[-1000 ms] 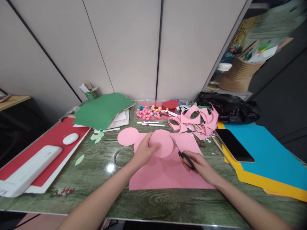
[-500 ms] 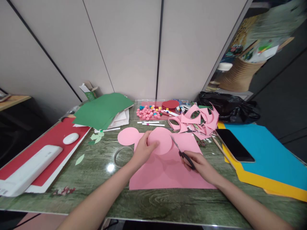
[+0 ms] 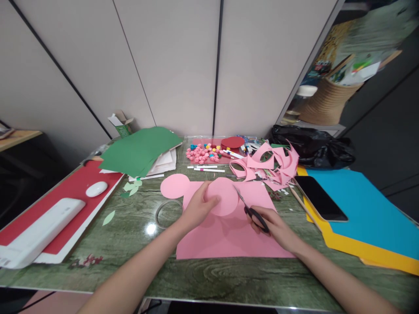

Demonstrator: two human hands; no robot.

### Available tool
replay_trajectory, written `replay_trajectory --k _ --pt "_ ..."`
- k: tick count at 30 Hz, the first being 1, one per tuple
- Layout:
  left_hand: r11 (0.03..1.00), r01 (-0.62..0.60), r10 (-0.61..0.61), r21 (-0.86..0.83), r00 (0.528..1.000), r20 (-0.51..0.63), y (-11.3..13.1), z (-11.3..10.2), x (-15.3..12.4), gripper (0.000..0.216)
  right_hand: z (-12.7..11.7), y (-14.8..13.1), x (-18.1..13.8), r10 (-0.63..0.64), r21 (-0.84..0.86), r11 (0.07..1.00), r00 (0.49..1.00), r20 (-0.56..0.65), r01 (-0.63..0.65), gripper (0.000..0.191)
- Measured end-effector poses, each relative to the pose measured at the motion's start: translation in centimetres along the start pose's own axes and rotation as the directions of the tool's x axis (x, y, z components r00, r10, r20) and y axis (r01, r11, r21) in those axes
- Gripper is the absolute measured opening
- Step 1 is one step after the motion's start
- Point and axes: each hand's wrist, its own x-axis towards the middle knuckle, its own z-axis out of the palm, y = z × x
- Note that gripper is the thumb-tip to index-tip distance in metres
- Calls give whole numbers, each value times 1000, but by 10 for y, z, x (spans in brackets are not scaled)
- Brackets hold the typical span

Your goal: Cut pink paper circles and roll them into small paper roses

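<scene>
My left hand (image 3: 199, 205) pinches a pink paper circle (image 3: 224, 197) by its left edge, thumb on top. In my right hand (image 3: 266, 222) are black-handled scissors (image 3: 252, 213), their blades pointing up and left at the circle's right edge. Below both hands lies a pink paper sheet (image 3: 225, 240). Another pink paper circle (image 3: 174, 186) rests at the sheet's upper left corner. Just left of the sheet is a ring (image 3: 157, 216), flat on the table.
Pink paper offcuts (image 3: 278, 163) are heaped behind my right hand. A tray (image 3: 209, 152) holds small pink flowers. Green paper (image 3: 144, 148) lies at back left, a white device (image 3: 46, 231) at left. At right, a phone (image 3: 321, 198) rests on blue paper (image 3: 363, 205).
My left hand and the pink circle have shifted slightly right and toward me, closer to the scissors. The right hand has barely moved.
</scene>
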Motion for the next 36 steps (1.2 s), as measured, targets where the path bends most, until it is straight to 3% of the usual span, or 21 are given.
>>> replay_trajectory --k 10,23,36 --pt "1000 -5 7 24 996 -89 -3 -1 3 31 -1 1 1 0 -23 1000 1000 -10 -1 31" --pt "1000 -9 9 0 992 -125 -1 -2 3 27 0 1 2 -21 -26 999 1000 -5 21 30" --pt "1000 -10 9 -22 999 -42 -5 1 1 29 2 1 0 10 7 1000 1000 4 -10 30"
